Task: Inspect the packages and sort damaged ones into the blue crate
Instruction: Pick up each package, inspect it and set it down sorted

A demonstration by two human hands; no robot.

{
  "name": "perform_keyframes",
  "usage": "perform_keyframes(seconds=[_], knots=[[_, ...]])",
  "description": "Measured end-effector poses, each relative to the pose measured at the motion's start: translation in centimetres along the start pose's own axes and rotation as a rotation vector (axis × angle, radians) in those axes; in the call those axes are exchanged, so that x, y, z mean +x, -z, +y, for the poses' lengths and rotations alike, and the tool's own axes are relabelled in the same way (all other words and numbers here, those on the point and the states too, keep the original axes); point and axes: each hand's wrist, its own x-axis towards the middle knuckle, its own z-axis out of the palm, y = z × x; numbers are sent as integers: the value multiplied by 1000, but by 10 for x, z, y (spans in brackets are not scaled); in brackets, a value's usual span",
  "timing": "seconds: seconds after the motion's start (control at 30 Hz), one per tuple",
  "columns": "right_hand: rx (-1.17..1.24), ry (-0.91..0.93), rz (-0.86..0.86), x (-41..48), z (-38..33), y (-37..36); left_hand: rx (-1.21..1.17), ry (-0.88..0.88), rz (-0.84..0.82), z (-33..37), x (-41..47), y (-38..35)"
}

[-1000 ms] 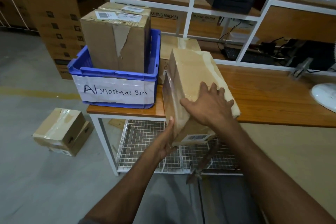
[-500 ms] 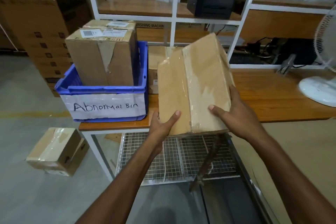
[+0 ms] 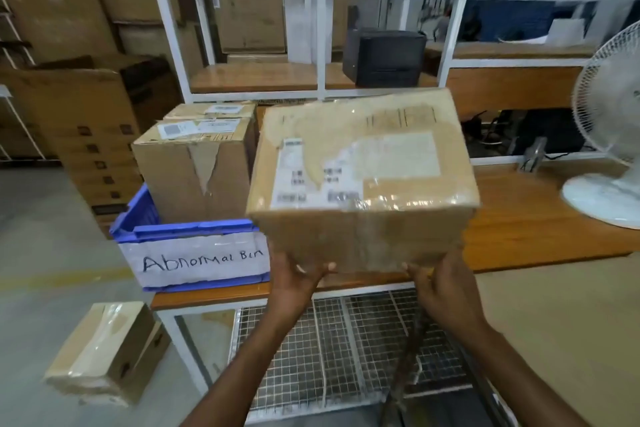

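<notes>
Head view: at left I see the blue crate point(image 3: 187, 230) on the table point(image 3: 536, 218), with a torn carton point(image 3: 194, 166) standing in it. The left hand point(image 3: 298, 279) grips the box point(image 3: 363, 184) under its near edge, thumb on the front. Half a second ago the box stood on end; now it lies flat, label up, held above the table just right of the crate. The right hand point(image 3: 440, 284) grips the other bottom corner.
</notes>
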Motion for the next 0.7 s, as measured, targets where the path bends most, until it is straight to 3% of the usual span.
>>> perform_keyframes(seconds=[0.2,0.43,0.7], knots=[[52,-55,-21,21,-1,-9,8,-110,7,19,9,10],[255,-88,2,61,-17,-6,53,-111,21,57,45,15],[303,-41,1,131,-11,-9,202,-84,67,77,106,10]])
